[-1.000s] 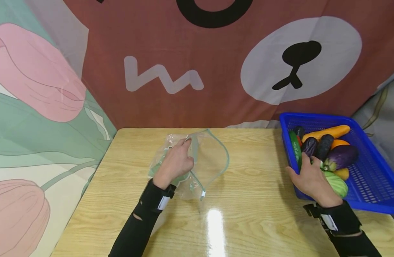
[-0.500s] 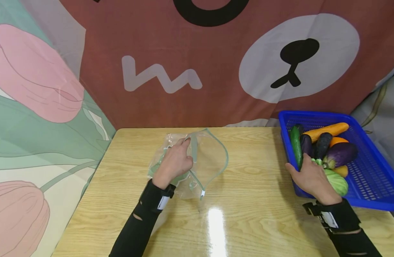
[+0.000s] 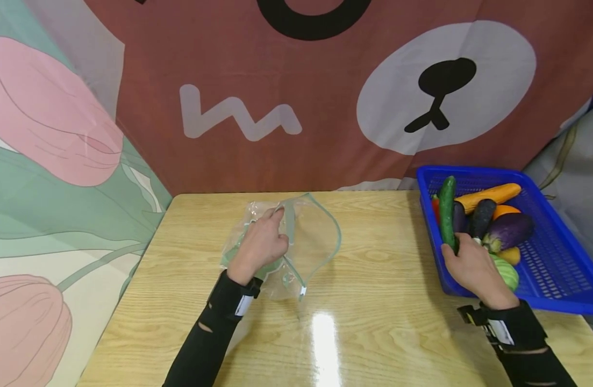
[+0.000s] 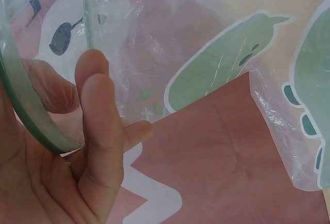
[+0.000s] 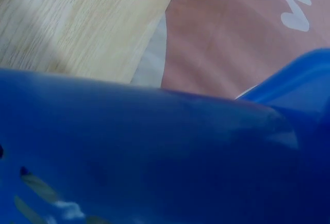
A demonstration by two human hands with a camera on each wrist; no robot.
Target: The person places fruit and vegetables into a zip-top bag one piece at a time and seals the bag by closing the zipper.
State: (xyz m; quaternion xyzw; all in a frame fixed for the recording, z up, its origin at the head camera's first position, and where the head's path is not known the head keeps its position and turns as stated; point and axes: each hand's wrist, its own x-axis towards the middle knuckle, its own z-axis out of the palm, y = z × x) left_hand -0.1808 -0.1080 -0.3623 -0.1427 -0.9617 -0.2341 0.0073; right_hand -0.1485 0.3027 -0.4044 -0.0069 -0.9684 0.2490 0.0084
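Note:
My left hand [image 3: 259, 244] grips the mouth of a clear plastic zip bag [image 3: 318, 236] with a green seal edge, held partly spread over the table. In the left wrist view, the fingers [image 4: 103, 131] curl at the green rim, and green printed shapes show on the bag's film. Over the blue basket, my right hand [image 3: 480, 271] pinches the near end of a green cucumber [image 3: 448, 209], whose far end points up and away. The right wrist view shows the basket wall [image 5: 154, 141], with the hand out of sight.
The blue basket [image 3: 567, 226] also holds a long orange vegetable [image 3: 490, 196], dark slim vegetables, a round purple eggplant [image 3: 511, 230], a pale green striped vegetable [image 3: 506, 273] and something red [image 3: 435, 207]. A printed cloth [image 3: 219, 161] hangs behind the wooden table [image 3: 373, 322].
My right hand has taken hold of the cucumber, and its far end has risen from beside the basket's left wall. The left hand stays on the bag.

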